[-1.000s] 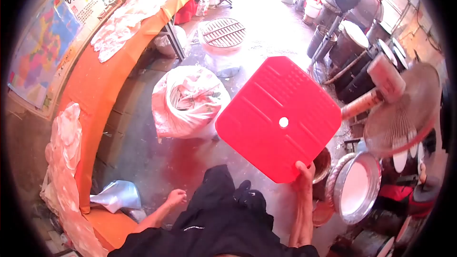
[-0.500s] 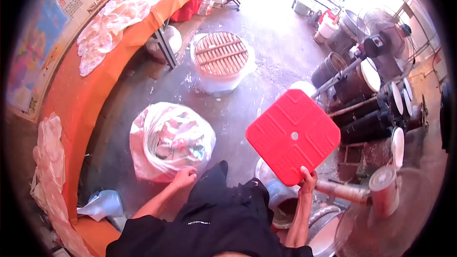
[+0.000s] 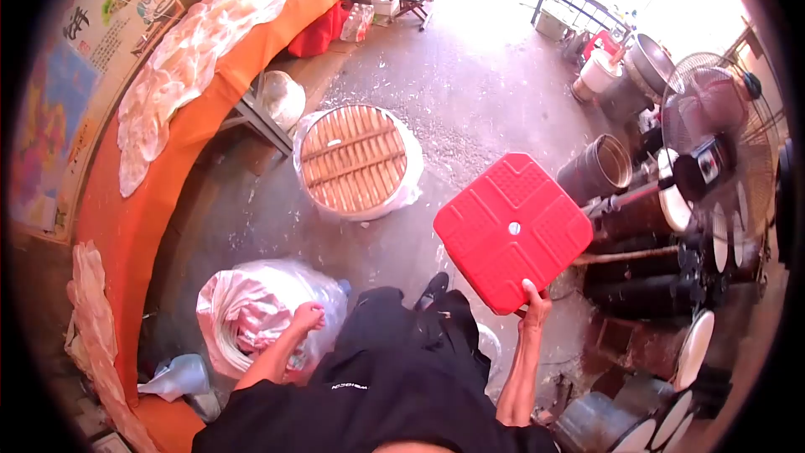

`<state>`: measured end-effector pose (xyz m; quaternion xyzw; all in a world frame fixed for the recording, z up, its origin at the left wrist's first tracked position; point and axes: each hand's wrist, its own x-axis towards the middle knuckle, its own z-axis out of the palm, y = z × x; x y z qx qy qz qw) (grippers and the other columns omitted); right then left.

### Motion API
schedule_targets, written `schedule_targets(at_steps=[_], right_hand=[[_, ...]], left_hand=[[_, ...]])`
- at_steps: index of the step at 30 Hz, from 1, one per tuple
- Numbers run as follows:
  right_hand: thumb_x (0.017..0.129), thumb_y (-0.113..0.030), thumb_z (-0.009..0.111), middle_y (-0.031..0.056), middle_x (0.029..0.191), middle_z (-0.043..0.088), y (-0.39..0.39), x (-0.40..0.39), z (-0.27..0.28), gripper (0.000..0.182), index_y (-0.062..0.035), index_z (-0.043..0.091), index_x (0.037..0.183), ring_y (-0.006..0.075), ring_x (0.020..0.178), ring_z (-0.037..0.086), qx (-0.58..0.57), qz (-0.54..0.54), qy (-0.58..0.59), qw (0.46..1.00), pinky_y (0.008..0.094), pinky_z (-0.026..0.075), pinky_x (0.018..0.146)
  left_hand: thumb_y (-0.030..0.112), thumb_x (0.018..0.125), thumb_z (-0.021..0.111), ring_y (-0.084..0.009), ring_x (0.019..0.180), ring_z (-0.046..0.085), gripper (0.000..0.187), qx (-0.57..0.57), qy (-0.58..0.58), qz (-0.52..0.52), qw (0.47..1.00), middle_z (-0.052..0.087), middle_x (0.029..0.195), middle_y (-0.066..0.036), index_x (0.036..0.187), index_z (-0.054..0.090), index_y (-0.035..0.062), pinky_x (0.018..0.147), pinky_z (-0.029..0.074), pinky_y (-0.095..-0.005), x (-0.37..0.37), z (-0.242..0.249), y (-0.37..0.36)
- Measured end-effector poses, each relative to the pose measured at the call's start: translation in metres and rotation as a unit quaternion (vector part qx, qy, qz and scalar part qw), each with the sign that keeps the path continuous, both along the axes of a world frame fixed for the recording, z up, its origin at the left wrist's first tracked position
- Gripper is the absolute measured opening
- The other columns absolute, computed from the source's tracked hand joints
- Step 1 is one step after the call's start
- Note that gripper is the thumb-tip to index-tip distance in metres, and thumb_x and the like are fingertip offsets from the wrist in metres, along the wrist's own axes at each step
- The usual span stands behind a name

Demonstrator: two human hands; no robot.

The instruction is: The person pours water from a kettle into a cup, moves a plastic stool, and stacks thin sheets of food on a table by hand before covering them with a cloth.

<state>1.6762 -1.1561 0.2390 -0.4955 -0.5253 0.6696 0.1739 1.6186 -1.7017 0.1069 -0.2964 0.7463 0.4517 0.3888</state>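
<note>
My right hand [image 3: 534,305] grips the near edge of a red plastic stool [image 3: 495,252], thumb on top and fingers underneath. The square seat faces up, with rounded corners and a small hole at its centre. My left hand [image 3: 309,316] is curled closed with nothing showing in it, and overlaps the large plastic bag [image 3: 222,306] on the floor. Pinkish, crumpled material fills that bag. Ahead, a round slatted wooden lid [image 3: 352,159] covers a tub wrapped in clear plastic [image 3: 411,180].
An orange-covered table [image 3: 180,155] curves along the left, bearing thin translucent sheets [image 3: 201,59]. On the right stand a fan [image 3: 713,109], a dark bucket [image 3: 599,164] and several dark cylinders with pale ends [image 3: 694,348]. A metal table leg [image 3: 267,126] juts out near the tub.
I have moved forward: the lidded tub is closer and the plastic bag sits lower, nearer my body. The red stool stays in my right hand; my left hand is slightly farther left.
</note>
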Motion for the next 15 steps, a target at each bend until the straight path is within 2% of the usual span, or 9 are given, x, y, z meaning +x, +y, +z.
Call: schedule_targets(at_steps=[2, 6, 9, 11, 15], right_hand=[[0.068, -0.026, 0.081, 0.0129, 0.103, 0.066, 0.024, -0.034, 0.012, 0.061, 0.0009, 0.059, 0.118, 0.0225, 0.082, 0.067, -0.016, 0.016, -0.018, 1.0, 0.0347, 0.058, 0.052], [0.071, -0.027, 0.079, 0.0131, 0.103, 0.066, 0.086, -0.121, 0.004, 0.062, 0.0021, 0.058, 0.121, 0.0228, 0.082, 0.067, -0.04, 0.052, -0.044, 0.997, 0.0345, 0.058, 0.052], [0.071, -0.03, 0.079, 0.0138, 0.103, 0.066, 0.128, -0.19, -0.022, 0.064, 0.0026, 0.058, 0.121, 0.0235, 0.081, 0.068, -0.04, 0.073, -0.016, 0.996, 0.0354, 0.057, 0.049], [0.07, -0.031, 0.079, 0.0142, 0.101, 0.066, 0.147, -0.241, -0.018, 0.064, 0.0027, 0.058, 0.12, 0.0238, 0.079, 0.068, -0.025, 0.078, -0.041, 0.996, 0.0373, 0.056, 0.049], [0.07, -0.034, 0.08, 0.0124, 0.101, 0.066, 0.195, -0.362, -0.021, 0.066, 0.0008, 0.058, 0.121, 0.0248, 0.08, 0.068, -0.028, 0.09, -0.099, 0.991, 0.0415, 0.057, 0.057]], left_hand=[[0.011, 0.088, 0.059, -0.0184, 0.066, 0.067, 0.028, 0.035, -0.035, 0.016, 0.999, 0.066, 0.085, -0.011, 0.114, 0.06, -0.0002, 0.056, 0.056, -0.0296, -0.01, 0.029, 0.028], [0.011, 0.089, 0.059, -0.0186, 0.071, 0.067, 0.027, 0.05, -0.069, 0.04, 0.996, 0.065, 0.085, -0.01, 0.114, 0.058, -0.0005, 0.059, 0.057, -0.03, -0.053, 0.047, 0.094], [0.01, 0.089, 0.057, -0.0193, 0.071, 0.067, 0.027, 0.065, -0.064, 0.036, 0.995, 0.065, 0.085, -0.01, 0.114, 0.058, -0.0003, 0.059, 0.057, -0.0302, -0.1, 0.032, 0.136], [0.009, 0.09, 0.055, -0.0202, 0.068, 0.067, 0.026, 0.083, -0.064, 0.033, 0.994, 0.066, 0.085, -0.011, 0.114, 0.058, -0.0006, 0.058, 0.057, -0.0308, -0.144, 0.018, 0.161], [0.011, 0.092, 0.054, -0.02, 0.063, 0.066, 0.024, 0.125, -0.059, 0.022, 0.99, 0.066, 0.082, -0.011, 0.112, 0.057, -0.0022, 0.057, 0.057, -0.032, -0.272, -0.009, 0.221]])
